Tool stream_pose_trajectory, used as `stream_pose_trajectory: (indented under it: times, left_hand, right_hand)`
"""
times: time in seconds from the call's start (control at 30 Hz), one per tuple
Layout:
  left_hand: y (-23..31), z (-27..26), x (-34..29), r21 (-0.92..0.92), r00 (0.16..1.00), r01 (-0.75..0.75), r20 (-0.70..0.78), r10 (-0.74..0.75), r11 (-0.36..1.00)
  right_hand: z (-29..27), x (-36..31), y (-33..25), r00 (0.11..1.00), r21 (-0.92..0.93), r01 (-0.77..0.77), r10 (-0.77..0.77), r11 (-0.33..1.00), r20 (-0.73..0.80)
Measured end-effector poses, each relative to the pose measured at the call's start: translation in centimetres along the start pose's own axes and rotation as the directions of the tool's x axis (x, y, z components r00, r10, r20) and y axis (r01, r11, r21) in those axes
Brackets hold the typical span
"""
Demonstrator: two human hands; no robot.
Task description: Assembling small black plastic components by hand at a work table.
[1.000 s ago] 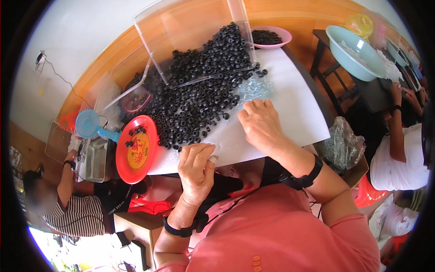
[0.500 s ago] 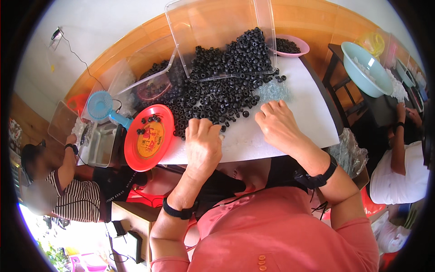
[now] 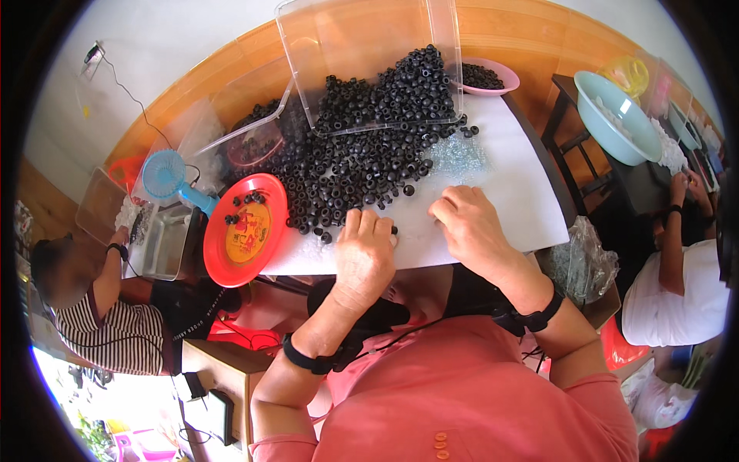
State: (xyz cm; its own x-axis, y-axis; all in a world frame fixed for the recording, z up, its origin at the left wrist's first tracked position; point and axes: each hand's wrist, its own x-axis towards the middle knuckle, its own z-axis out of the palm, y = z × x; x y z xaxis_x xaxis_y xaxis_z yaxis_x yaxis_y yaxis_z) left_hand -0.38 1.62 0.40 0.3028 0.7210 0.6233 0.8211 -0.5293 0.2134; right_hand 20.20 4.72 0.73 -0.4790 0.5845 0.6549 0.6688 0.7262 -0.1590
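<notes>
Just in front of a spread of small black hollow round parts (image 3: 350,165), my left hand (image 3: 366,250) is closed, knuckles up. A small black part (image 3: 394,230) shows at its thumb side and looks pinched there. My right hand (image 3: 471,227) is closed in a pinch to the right of it, a short gap away, and what its fingertips hold is hidden. Beyond the right hand lies a heap of tiny clear bluish pieces (image 3: 459,158). A red plate (image 3: 218,254) with several black parts on it stands left of my left hand.
A clear plastic bin (image 3: 369,46) lies tipped at the back, spilling black parts onto the white tabletop (image 3: 531,185). A pink bowl (image 3: 512,79) stands behind. A blue fan (image 3: 163,175) is at left. Two other people (image 3: 115,331) work at the sides, beside a pale blue basin (image 3: 616,131).
My left hand has moved right, closer to my right hand, and the black part now shows at its thumb. The right hand is slightly lower. The whole view has shifted a little.
</notes>
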Motion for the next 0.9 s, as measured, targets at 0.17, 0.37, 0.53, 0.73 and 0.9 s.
stream_pose_trajectory:
  times: [0.17, 0.37, 0.53, 0.73, 0.9]
  left_hand:
    - [0.0, -0.4, -0.3, -0.262, 0.988, 0.084, -0.101, -0.114, 0.961]
    - [1.0, -1.7, -1.1, -0.697, 0.843, 0.495, 0.240, -0.481, 0.519]
    - [1.0, -2.1, -1.4, -0.788, 0.734, 0.588, 0.423, -0.531, 0.185]
    - [1.0, -2.4, -1.9, -0.830, 0.722, 0.556, 0.455, -0.521, 0.044]
    - [1.0, -3.1, -2.5, -0.835, 0.693, 0.545, 0.501, -0.518, -0.078]
  right_hand:
    - [0.0, 0.5, -1.8, 0.978, 0.466, -0.165, 0.205, 0.869, -0.035]
    - [0.8, 1.4, -3.7, 0.908, 0.858, -0.328, 0.382, 0.396, 0.171]
    - [1.1, 1.7, -4.4, 0.912, 0.844, -0.340, 0.367, 0.416, 0.186]
    - [1.1, 1.8, -4.5, 0.906, 0.862, -0.346, 0.371, 0.369, 0.205]
    - [0.8, 1.7, -5.3, 0.957, 0.816, -0.223, 0.278, 0.533, 0.080]
